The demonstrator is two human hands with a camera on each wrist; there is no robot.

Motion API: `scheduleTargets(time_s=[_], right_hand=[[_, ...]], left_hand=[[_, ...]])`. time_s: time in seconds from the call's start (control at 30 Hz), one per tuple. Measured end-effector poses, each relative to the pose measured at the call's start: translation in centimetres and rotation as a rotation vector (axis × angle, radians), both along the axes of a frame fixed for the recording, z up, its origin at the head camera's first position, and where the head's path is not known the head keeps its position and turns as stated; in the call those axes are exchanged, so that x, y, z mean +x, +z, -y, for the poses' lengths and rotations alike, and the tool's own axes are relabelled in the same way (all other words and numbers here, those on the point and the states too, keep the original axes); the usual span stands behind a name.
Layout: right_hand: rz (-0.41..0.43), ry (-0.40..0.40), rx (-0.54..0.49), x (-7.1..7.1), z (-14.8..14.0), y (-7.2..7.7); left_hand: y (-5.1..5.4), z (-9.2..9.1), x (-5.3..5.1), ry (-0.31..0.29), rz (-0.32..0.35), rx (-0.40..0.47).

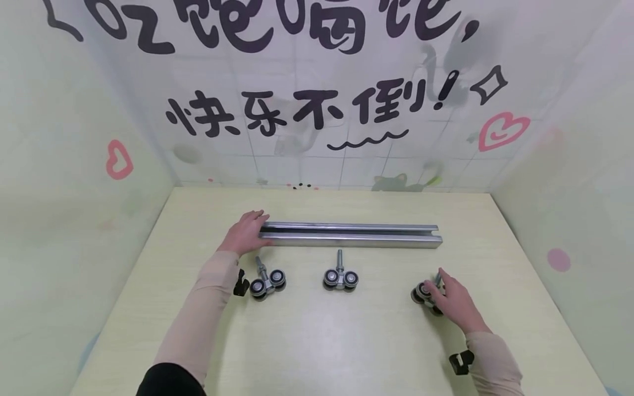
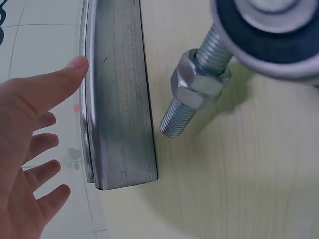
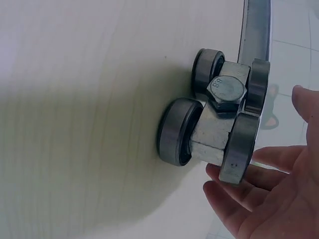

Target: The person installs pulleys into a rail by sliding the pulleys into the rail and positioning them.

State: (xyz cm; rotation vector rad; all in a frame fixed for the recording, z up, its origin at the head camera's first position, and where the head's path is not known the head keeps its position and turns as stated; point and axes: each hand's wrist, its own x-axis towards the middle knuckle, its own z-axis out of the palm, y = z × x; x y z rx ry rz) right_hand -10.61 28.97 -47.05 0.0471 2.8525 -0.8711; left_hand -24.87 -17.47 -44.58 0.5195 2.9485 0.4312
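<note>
A silver slotted metal rail (image 1: 346, 242) (image 2: 122, 99) lies across the table. My left hand (image 1: 245, 234) (image 2: 22, 124) is at its left end, fingers spread apart, thumb tip against the rail's edge in the left wrist view. Below the rail are a left roller bracket (image 1: 267, 283), with its bolt and nut (image 2: 197, 82) close up in the left wrist view, and a middle one (image 1: 340, 278). At the right, my right hand (image 1: 458, 303) (image 3: 279, 194) is beside a third four-wheeled roller bracket (image 1: 423, 292) (image 3: 214, 132), fingers partly behind it and thumb held away from it.
The pale wooden table (image 1: 317, 341) is bounded by a printed back wall (image 1: 297, 170) and side walls on the left (image 1: 74, 231) and right (image 1: 584, 209). Behind the rail a strip of tabletop runs along the back wall.
</note>
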Motion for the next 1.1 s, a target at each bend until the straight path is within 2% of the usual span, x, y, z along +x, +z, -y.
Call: scheduleTargets(time_s=[0.17, 0.4, 0.8, 0.97, 1.1], right_hand=[[0.013, -0.03, -0.013, -0.4, 0.3, -0.3], [-0.049, -0.067, 0.03, -1.0, 0.3, -0.8], [-0.002, -0.218, 0.042, -1.9, 0.0, -1.0], [0.011, -0.241, 0.044, -2.1, -0.1, -0.9], [0.008, -0.248, 0.049, -2.7, 0.4, -1.1]], left_hand=[[-0.6, -0.2, -0.6, -0.005, 0.035, -0.005], [-1.3, -0.4, -1.1, -0.037, 0.044, 0.01], [-1.0, -1.3, -1.7, -0.011, 0.086, -0.005], [-0.7, -1.7, -1.7, -0.007, 0.086, 0.012], [-0.6, -1.1, -1.6, 0.006, 0.093, 0.029]])
